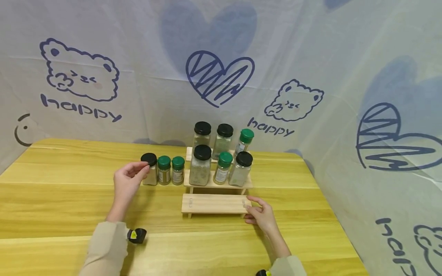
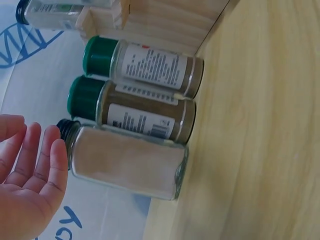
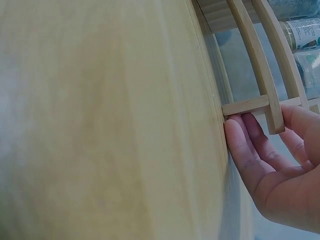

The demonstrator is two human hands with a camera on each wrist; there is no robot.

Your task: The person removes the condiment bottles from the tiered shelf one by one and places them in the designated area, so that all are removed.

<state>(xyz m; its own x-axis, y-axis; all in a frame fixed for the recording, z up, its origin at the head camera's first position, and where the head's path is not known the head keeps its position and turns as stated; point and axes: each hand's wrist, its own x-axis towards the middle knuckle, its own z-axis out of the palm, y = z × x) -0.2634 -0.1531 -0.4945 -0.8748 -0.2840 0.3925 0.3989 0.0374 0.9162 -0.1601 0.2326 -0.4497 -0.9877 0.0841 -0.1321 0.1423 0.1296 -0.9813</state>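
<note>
My left hand [image 1: 128, 180] is at the black lid of a clear jar [image 1: 149, 178] of pale powder, the leftmost in a row on the table. In the left wrist view, its relaxed fingers [image 2: 54, 160] overlap the black lid [image 2: 65, 131] and do not wrap round it. Two green-capped spice jars [image 2: 150, 67] stand beside that jar. With my right hand [image 1: 263, 215] I hold the right end of the low front step [image 1: 217, 203] of a wooden rack. In the right wrist view, its fingers [image 3: 245, 145] bend around the step's end and leg.
Behind the front step, the middle tier [image 1: 214, 184] bears a tall black-capped jar [image 1: 200, 170], a green-capped jar [image 1: 221, 174] and another black-capped jar [image 1: 239, 172]. Three more jars stand on the back tier [image 1: 189, 154]. A printed cloth [image 1: 148, 76] hangs behind the wooden table [image 1: 62, 207].
</note>
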